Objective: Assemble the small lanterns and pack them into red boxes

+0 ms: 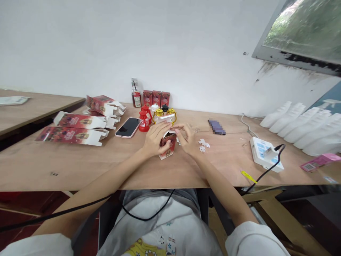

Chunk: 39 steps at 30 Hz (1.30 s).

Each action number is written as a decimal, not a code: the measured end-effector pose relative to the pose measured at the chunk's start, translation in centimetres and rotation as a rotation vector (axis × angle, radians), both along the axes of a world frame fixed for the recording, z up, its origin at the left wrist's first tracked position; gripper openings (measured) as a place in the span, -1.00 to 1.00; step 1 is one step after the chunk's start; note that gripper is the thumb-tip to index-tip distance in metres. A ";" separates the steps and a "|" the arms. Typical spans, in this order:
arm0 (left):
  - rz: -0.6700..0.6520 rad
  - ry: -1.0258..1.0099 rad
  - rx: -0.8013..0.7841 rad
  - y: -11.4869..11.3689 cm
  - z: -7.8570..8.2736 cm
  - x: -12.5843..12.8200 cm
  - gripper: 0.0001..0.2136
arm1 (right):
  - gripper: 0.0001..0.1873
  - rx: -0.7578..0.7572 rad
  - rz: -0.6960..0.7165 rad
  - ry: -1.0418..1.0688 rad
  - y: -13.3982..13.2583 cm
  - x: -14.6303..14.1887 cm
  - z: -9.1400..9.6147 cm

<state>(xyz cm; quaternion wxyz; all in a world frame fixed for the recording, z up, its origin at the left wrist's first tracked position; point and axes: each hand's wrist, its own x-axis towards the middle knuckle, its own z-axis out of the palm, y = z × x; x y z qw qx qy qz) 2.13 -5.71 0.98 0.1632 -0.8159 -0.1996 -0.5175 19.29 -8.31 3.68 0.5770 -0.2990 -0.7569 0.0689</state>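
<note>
My left hand (154, 139) is wrapped round a small red printed box (167, 146) that stands upright on the wooden table (80, 163). My right hand (188, 137) pinches at the box's open top flap from the right. Just behind the box stand several tiny lanterns: a red one (144, 121), a gold one (158, 114) and another gold one (172, 113). A few small white bits (204, 144) lie to the right of my right hand.
Flattened red-and-white cartons (77, 128) lie at the left, a phone (128, 127) beside them. Three closed red boxes (156, 97) stand by the wall. A white charger block (263, 153) with a black cable, white bottles (301, 126) and a pink box (319, 161) sit at the right.
</note>
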 end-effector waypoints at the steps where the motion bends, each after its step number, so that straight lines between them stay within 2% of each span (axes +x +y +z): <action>1: -0.020 0.004 -0.007 0.1 0.1 0.0 -0.51 | -0.79 -0.006 -0.004 0.002 0.0 0.0 -0.1; 7: -0.159 0.024 -0.038 0.5 0.8 -0.4 -0.62 | -0.75 -0.016 -0.056 0.059 0.4 -0.2 -0.9; 10: -0.207 0.041 -0.066 0.6 1.1 -0.7 -0.65 | -0.63 0.003 -0.076 0.029 0.5 -0.3 -1.0; 15: -0.220 0.058 -0.087 0.5 1.2 -0.8 -0.67 | -0.45 -0.141 0.114 -0.024 0.7 -0.5 -0.9; 19: -0.154 0.056 -0.028 0.4 0.6 -0.6 -0.60 | -0.45 -0.233 0.246 0.028 0.9 -0.6 -0.9; 24: -0.034 -0.023 0.171 0.8 -0.8 -0.1 -0.48 | -0.55 -0.257 0.291 0.153 0.9 -0.6 -0.8; 28: 0.072 -0.160 0.267 0.8 -1.0 0.0 -0.41 | -0.61 -0.292 0.305 0.178 1.1 -0.7 -0.9; 31: 0.066 -0.147 0.165 0.6 -0.4 -0.1 -0.40 | -0.63 -0.298 0.288 0.173 1.3 -0.8 -1.1; 35: 0.010 -0.008 -0.024 0.4 0.0 -0.4 -0.55 | -0.66 -0.299 0.270 0.188 1.4 -0.9 -1.3; 39: -0.036 -0.015 -0.106 0.6 -0.1 -0.5 -0.64 | -0.68 -0.279 0.267 0.177 1.3 -0.8 -1.4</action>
